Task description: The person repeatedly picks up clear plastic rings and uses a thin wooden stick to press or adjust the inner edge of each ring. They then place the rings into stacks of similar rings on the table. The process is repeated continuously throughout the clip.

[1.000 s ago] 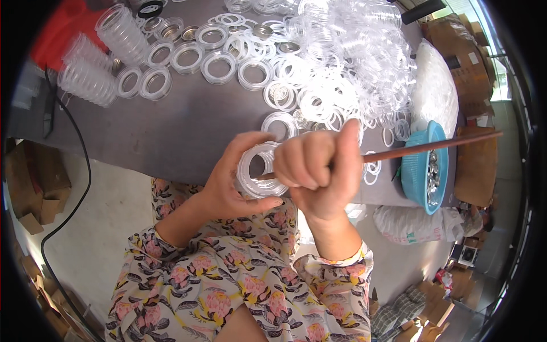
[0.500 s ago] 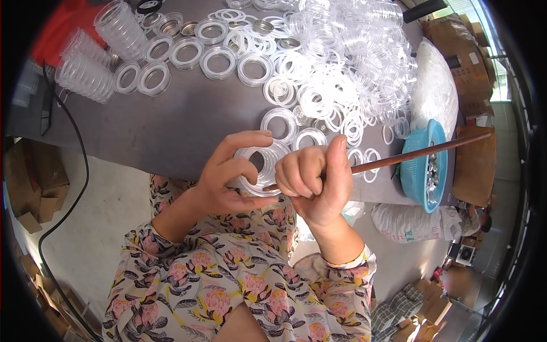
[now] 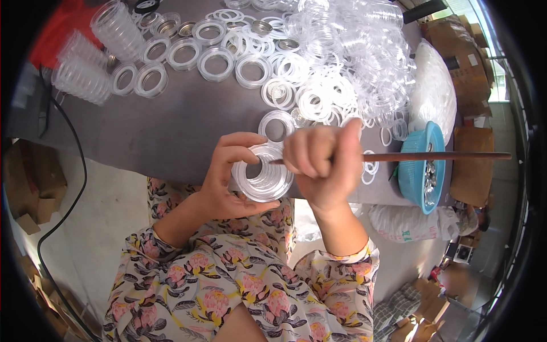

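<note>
Stick, brown and thin, is in your right hand: fingers wrapped around it in a fist, thumb pointing up. Its long end runs roughly level to the right, past the basket's far-left side in view; its short tip sits over the right part of the ring stack. Can't tell if tip touches.

Your left hand has that stack: clear rings nested together, fingers curled over the left and far side, thumb along the near side. Stack's hole faces up toward you, at the table's near edge, between your two hands.

Just beyond the stack you have one clear ring lying flat on the grey table. Farther out, a loose row of similar rings runs off to the left. Far left: clear cups in leaning stacks, next to a red object.

Far centre to right, you've got white rings in a heap, merging into a big pile of clear parts. A few more white rings lie just right of your right hand.

Right side: blue basket, tilted in view, silver pieces inside. Beyond it, a stuffed clear bag. Black cable hangs at your left.
</note>
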Available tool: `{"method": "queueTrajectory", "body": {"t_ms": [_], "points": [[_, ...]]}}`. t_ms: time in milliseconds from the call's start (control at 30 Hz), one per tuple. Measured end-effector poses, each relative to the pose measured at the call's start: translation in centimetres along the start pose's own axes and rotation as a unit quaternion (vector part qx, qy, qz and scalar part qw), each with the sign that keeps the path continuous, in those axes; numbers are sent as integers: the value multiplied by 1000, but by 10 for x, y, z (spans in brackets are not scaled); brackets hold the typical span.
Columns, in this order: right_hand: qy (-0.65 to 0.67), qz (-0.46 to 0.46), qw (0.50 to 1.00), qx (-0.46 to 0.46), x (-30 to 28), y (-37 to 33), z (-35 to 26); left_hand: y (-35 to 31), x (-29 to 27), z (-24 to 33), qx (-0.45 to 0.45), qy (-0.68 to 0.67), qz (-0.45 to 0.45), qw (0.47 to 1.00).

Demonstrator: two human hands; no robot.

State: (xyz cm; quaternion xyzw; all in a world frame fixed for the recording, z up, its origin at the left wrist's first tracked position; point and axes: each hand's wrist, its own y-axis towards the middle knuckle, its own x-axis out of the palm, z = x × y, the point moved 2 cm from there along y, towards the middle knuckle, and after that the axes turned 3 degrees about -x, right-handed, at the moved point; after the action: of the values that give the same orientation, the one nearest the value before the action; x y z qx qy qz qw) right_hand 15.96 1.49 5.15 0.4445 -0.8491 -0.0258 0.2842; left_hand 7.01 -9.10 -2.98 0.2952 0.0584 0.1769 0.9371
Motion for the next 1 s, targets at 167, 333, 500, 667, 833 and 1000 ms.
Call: {"method": "queueTrajectory", "body": {"t_ms": [167,333,500,667,833,1000], "points": [[52,-8,995,87,10,-17,-5,1,-1,1,-30,-1,11,999],[-42,-34,994,99,24,-4,10,-3,2,0,-74,-52,-11,996],[-146,-20,989,5,24,24,8,-5,3,0,-51,-47,22,997],[-160,-18,986,53,8,2,-16,0,5,-1,-47,-86,-22,995],[-94,3,986,139,20,-16,-7,-6,6,0,-60,-69,-21,996],[-112,-8,992,64,40,10,7,-9,6,2,-66,46,-54,995]]}}
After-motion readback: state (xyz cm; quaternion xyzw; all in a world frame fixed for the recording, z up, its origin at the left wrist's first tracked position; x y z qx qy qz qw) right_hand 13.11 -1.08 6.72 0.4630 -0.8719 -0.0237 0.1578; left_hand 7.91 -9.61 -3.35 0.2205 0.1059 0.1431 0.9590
